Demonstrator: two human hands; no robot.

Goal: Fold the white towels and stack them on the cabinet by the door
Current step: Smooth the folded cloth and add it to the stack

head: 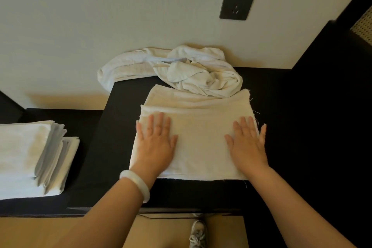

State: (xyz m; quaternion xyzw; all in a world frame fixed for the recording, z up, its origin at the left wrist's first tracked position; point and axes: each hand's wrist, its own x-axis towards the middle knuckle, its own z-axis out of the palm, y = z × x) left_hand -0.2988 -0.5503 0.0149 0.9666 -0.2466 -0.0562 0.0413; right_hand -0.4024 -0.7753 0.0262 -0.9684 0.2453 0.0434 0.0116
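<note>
Both hands, left (156, 143) and right (246, 143), press flat on a half-folded towel (199, 137); stack (30, 157) done, heap (191, 74) at the cabinet's (120, 127) back edge remains.

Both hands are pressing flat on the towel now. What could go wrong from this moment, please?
1. The crumpled pile touches the far edge of the pressed towel; folding it might drag the pile along.
2. One end of that pile overhangs the left edge of the cabinet top and could slip off.
3. The folded stack has uneven, splayed edges; another towel may sit crooked.
</note>
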